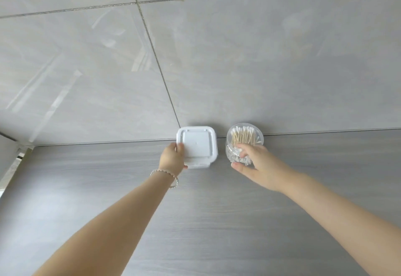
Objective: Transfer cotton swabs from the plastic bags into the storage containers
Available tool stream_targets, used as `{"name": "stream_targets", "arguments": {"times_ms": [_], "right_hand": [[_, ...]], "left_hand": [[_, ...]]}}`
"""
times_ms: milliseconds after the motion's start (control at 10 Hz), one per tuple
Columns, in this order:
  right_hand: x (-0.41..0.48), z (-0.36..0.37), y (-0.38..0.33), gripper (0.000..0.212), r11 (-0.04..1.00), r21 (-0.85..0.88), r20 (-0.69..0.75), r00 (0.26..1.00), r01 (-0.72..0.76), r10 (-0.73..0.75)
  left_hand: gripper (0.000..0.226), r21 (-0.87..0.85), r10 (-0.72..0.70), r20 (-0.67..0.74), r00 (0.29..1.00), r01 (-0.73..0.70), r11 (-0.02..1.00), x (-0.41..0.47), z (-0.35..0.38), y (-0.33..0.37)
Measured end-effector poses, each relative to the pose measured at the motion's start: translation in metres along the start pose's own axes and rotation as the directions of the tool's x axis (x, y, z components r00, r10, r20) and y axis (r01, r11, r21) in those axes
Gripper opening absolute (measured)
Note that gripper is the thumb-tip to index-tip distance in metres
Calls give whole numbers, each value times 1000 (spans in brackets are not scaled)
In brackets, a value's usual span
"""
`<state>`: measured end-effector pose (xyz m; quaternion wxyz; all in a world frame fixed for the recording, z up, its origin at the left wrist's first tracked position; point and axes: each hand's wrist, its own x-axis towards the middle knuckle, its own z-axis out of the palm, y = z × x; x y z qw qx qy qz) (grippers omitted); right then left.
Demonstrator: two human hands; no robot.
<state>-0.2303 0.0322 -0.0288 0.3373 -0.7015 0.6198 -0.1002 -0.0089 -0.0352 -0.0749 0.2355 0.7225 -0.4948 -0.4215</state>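
The person's left hand (173, 156), a beaded bracelet (171, 178) on its wrist, gripped the near left corner of a white square container (198, 143), fingers hooked over the edge of its closed lid. The right hand (252, 163) curled round the near wall of a clear round container (230, 154), thumb spread low against its side. The cotton swabs (243, 138) stood packed upright inside that round tub, wooden stems and white tips showing at its open top, so it looked already filled. The two containers sat just beside each other beyond the hands, at the far edge of the grey wood-grain table (195, 221), against the tiled wall (217, 58). With both arms at full stretch, the holds looked meant either to set the pair back or to draw it closer. No plastic bags were in view.
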Motion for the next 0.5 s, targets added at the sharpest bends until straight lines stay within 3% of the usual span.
{"name": "stream_targets", "arguments": {"times_ms": [200,300,400,500], "right_hand": [[2,-2,6,38,993,-120,74,997,8,1],[-4,-3,-1,38,991,-136,42,999,-11,17],[-9,-4,-10,36,984,-170,66,995,-57,69],[-11,-21,-32,31,972,-209,98,987,-104,127]], "left_hand": [[43,-36,-128,5,992,128,991,21,18,9],[60,62,-249,-7,968,249,966,6,18,14],[54,396,-77,-19,997,78,915,-19,5,21],[41,611,219,246,944,-326,721,-45,-22,37]]}}
